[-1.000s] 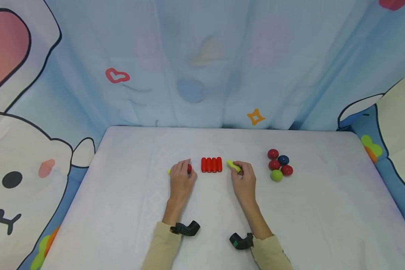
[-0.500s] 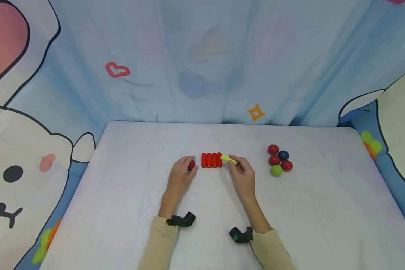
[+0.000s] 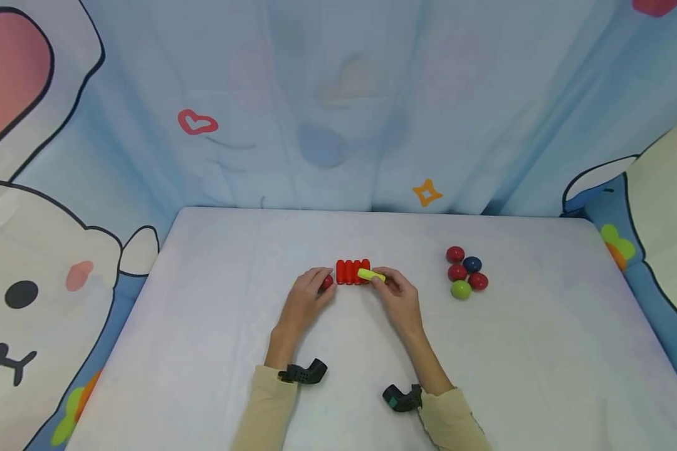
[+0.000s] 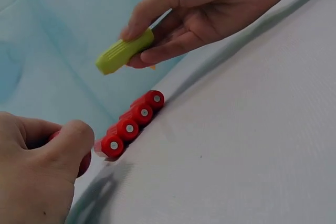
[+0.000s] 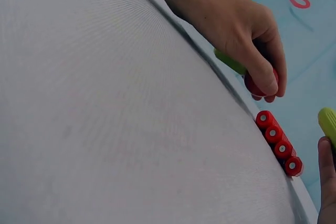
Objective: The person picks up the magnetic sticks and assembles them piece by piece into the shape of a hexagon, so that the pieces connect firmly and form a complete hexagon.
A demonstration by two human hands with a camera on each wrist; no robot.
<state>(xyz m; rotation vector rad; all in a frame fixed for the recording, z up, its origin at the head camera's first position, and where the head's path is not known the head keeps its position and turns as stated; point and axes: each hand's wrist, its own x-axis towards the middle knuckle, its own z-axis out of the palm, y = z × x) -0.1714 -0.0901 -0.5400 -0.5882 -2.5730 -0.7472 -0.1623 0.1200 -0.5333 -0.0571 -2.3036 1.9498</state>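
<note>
Tabletop: a white cloth (image 3: 220, 326) covers it, faintly wrinkled, running to a straight far edge.
Backdrop: a pale blue curtain (image 3: 361, 175) hangs beyond that edge, printed with a red heart outline (image 3: 211, 127) and an orange star (image 3: 417, 191).
Left side: a large white cartoon animal (image 3: 45, 250) with pink cheek and dark eye.
Right side: a similar pale figure (image 3: 666, 219), partly in view.
Left hand (image 3: 303, 300): fingers curled round a red ball (image 3: 328, 283), left of the row; a green piece (image 5: 228, 62) pokes out behind it.
Right hand (image 3: 402, 300): pinches a yellow-green stick (image 3: 371, 275), raised above the row's right end.
Red row (image 3: 348, 272): four ribbed cylinders side by side on the cloth, between the hands.
Far right: a cluster of red, blue and green balls (image 3: 457, 272).
</note>
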